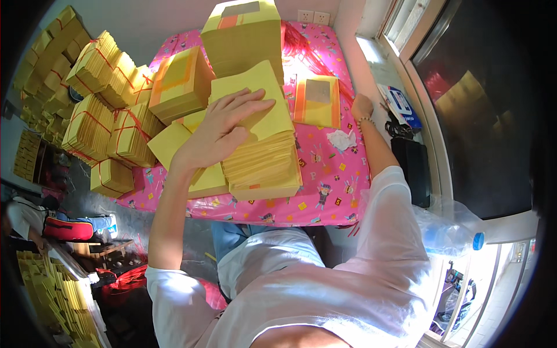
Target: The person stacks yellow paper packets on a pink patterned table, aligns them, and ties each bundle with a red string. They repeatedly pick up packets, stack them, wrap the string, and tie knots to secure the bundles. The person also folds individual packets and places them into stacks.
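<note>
Paper stack (264, 156) lies right beneath the left hand (219, 131), whose fingers rest flat, slightly apart, on top, where even pressure would likely best keep its uneven edges square, while the right hand (362, 107), well to the right, looks curled, though from here I cannot tell around what.

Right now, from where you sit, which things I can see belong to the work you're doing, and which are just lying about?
Seem part of the work:
- yellow paper stack, under the left fingers
- red strings
- tied yellow bundles, bound with similar red string

Seem just lying about:
- crumpled white wad
- blue-and-white box
- blue-capped bottle
</note>
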`<state>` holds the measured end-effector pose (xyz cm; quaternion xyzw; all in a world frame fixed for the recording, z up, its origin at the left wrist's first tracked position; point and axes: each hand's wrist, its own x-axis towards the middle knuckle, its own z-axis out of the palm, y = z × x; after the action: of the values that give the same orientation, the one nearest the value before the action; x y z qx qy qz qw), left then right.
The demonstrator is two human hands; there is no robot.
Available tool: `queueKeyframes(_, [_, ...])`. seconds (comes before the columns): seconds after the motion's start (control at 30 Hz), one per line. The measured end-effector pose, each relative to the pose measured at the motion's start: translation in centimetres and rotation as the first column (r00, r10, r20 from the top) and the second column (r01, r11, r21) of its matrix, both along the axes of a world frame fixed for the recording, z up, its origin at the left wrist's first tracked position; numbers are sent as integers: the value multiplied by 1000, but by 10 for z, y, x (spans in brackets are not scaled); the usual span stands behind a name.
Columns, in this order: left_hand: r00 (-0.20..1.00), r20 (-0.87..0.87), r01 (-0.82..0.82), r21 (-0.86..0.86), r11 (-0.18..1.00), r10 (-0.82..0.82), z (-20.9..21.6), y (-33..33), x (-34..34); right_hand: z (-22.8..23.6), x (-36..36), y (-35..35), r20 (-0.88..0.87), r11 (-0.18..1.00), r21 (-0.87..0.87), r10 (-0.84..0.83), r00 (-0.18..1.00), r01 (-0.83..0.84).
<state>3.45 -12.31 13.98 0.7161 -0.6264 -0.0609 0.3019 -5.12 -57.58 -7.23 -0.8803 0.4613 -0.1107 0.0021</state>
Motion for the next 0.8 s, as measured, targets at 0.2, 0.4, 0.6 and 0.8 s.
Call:
queueKeyframes(0.2, [999, -34, -3, -19, 1000, 3, -1, -1, 1, 27, 5, 6, 227, 976, -214, 90, 970, -40])
queueKeyframes(0.4, [1000, -20, 3, 9, 1000, -2, 0, -3, 1, 76, 31, 6, 315, 984, -176, 66, 947, -10])
queueKeyframes(0.6, [1000, -15, 6, 2, 1000, -6, -1, -4, 1, 40, 22, -13, 40, 979, -98, 182, 982, -178])
queueKeyframes(0.8, [1000, -16, 2, -19, 1000, -3, -2, -3, 2, 14, 32, -24, -19, 996, -35, 84, 996, -84])
